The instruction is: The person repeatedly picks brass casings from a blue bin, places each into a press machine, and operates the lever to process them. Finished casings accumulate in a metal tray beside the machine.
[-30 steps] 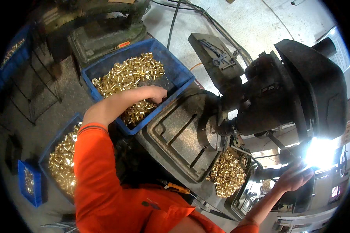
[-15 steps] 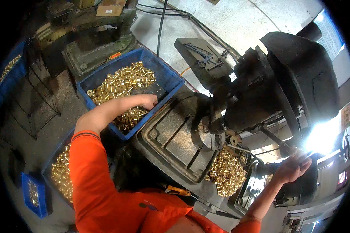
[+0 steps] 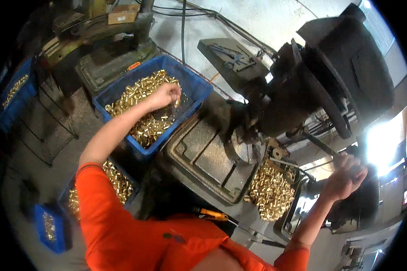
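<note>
My left hand (image 3: pixel 166 95) is over the blue bin (image 3: pixel 202 95), its fingers closed around a small brass fitting (image 3: pixel 177 103) that shows below the fingertips. Many shiny brass fittings (image 3: pixel 142 89) lie in that bin under and beside the hand. Out to the right, my right hand (image 3: pixel 346 179) is closed around the end of a feed lever (image 3: pixel 319 143) on a dark drill press (image 3: pixel 285 104). Below the press head, the round chuck fixture (image 3: pixel 244 147) sits on the grooved metal table (image 3: pixel 199 156), which is strewn with brass chips.
A heap of brass fittings (image 3: pixel 271 192) lies right of the press table. More fittings fill a lower blue bin (image 3: pixel 133 192) and a small blue bin (image 3: pixel 61 246). An orange-handled tool (image 3: pixel 214 214) lies before me. Tools rest on a metal tray (image 3: pixel 208 45); cables cross the floor.
My left hand has lifted from the bin's near right side and moved up and away, with a brass fitting now showing at its fingertips. My right hand stays on the lever. The view has shifted slightly.
</note>
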`<state>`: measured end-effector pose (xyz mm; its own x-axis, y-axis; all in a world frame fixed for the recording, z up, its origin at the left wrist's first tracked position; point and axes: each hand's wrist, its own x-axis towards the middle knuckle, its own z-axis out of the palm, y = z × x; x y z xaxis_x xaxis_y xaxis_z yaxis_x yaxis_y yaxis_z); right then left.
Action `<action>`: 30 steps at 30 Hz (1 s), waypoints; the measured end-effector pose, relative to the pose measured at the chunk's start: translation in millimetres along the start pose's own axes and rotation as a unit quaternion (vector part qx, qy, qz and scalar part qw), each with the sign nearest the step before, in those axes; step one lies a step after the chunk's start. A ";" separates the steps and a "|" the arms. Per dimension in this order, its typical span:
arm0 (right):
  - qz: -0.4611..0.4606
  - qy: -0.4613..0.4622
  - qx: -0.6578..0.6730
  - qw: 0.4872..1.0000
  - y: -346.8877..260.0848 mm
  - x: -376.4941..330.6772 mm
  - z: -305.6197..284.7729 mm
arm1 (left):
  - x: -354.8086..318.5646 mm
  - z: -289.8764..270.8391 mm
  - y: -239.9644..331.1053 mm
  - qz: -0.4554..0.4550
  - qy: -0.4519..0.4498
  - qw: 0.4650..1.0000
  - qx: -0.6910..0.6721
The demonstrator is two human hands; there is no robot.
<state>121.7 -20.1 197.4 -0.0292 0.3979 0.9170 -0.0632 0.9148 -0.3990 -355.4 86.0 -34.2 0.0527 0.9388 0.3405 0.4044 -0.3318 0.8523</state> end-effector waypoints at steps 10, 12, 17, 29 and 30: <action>0.012 -0.018 0.003 1.000 -4.2 -2.1 -4.5 | -45.0 108.6 107.8 -0.190 -0.264 0.882 -0.340; 0.005 -0.046 0.006 0.999 -2.7 0.1 -8.7 | -49.2 131.9 103.3 -0.215 -0.311 0.867 -0.324; 0.021 -0.033 -0.011 0.999 -1.2 1.1 -18.9 | -48.7 162.3 99.4 -0.270 -0.299 0.863 -0.304; 0.008 -0.037 0.035 0.999 -1.8 0.8 -13.8 | -50.2 180.9 93.6 -0.294 -0.168 0.855 -0.393; 0.003 -0.042 0.040 0.998 -1.4 1.2 -14.6 | -49.0 181.9 90.9 -0.294 -0.173 0.857 -0.386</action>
<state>136.3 -19.9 199.1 -0.1135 0.3940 0.9121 -0.1413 0.9023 -0.4073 -155.0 26.8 -45.6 0.3684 0.8917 -0.2630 -0.2639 0.3716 0.8901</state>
